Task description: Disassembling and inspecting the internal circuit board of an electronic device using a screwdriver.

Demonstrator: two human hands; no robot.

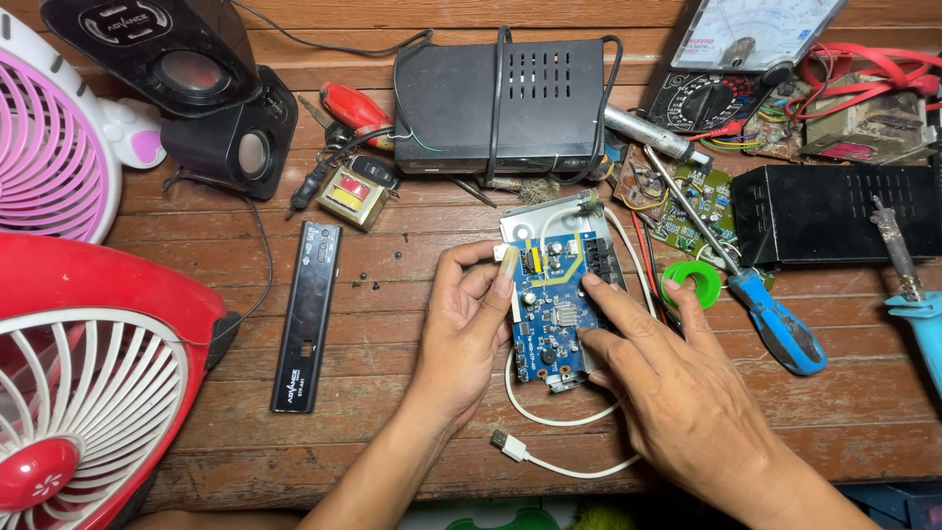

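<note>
A blue circuit board (557,312) lies on a grey metal plate (535,220) in the middle of the wooden table. My left hand (469,324) grips the board's left edge, thumb and fingers curled around it. My right hand (659,378) rests on the board's right edge, its index fingertip touching the top face near a black connector. A white cable (549,461) runs from under the board and ends in a flat plug near the table's front edge.
A black plastic panel (307,314) lies left of my hands. A blue-handled screwdriver (775,319), a green solder spool (691,283) and a soldering iron (908,294) sit right. Black boxes (496,93), speakers (211,98), a multimeter (751,39) and two fans (88,373) ring the table.
</note>
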